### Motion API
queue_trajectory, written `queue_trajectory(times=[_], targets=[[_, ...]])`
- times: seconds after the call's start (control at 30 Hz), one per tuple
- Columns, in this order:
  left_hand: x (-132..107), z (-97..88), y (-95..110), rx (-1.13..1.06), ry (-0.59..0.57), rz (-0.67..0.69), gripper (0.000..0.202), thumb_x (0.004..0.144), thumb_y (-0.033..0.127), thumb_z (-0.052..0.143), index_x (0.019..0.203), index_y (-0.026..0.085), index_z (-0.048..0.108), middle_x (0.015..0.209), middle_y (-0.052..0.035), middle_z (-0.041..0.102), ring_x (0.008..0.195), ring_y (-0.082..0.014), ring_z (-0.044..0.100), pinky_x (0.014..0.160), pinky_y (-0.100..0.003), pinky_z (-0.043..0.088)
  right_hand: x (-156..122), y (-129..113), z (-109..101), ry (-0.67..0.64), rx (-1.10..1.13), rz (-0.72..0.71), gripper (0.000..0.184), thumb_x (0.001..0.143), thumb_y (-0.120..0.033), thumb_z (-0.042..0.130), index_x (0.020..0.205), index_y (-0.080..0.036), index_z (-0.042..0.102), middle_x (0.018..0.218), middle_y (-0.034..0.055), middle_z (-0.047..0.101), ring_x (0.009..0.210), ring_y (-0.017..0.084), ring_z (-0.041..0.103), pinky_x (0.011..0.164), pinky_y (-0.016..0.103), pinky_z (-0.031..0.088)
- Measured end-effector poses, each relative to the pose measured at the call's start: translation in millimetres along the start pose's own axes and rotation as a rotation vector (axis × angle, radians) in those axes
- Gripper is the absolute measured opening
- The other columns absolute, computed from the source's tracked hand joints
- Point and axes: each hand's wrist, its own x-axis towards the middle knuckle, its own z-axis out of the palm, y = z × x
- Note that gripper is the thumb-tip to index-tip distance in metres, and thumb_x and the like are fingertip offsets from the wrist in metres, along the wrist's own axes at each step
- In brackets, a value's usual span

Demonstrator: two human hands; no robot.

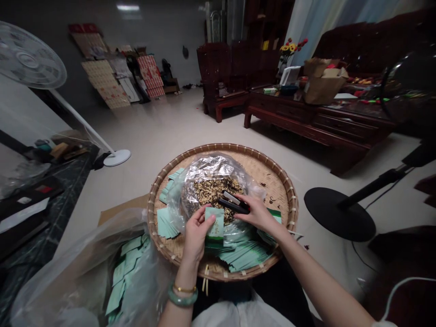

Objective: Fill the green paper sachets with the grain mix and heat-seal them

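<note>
My left hand (198, 230) pinches a small light-green packet (215, 223) with a darker green lower end, held upright over the near side of a round woven bamboo tray (269, 162). Beside it, my right hand (258, 212) is closed round a black and silver stapler (234, 202), whose front end points left, just above the packet's top edge. Behind both hands a clear plastic bag (213, 164) lies open in the tray, holding a dried mix (214, 188) of pale and dark bits. A fan of green packets (243, 254) lies near the tray's front rim, and more packets (167, 222) lie at its left.
On the floor at left stands a big clear bag (85, 259) with many green packets inside. A white fan (116, 157) is at far left, a black stand base (339, 213) at right. Beyond are a dark wooden table (306, 119) and stacked boxes (105, 84).
</note>
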Motion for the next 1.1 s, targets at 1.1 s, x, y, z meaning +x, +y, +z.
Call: queue_trajectory(times=[1.1], targets=[[-7, -43.0, 30, -0.588, 0.037, 0.121, 0.031, 0.067, 0.047, 0.072, 0.083, 0.02, 0.068, 0.068, 0.0012, 0.064, 0.052, -0.0084, 0.054, 0.042, -0.015, 0.041, -2, -35, 26, 0.033, 0.709, 0.311, 0.048, 0.077, -0.061, 0.051, 0.084, -0.015, 0.063, 0.065, 0.0016, 0.061, 0.043, 0.008, 0.046, 0.036, 0.018, 0.034]])
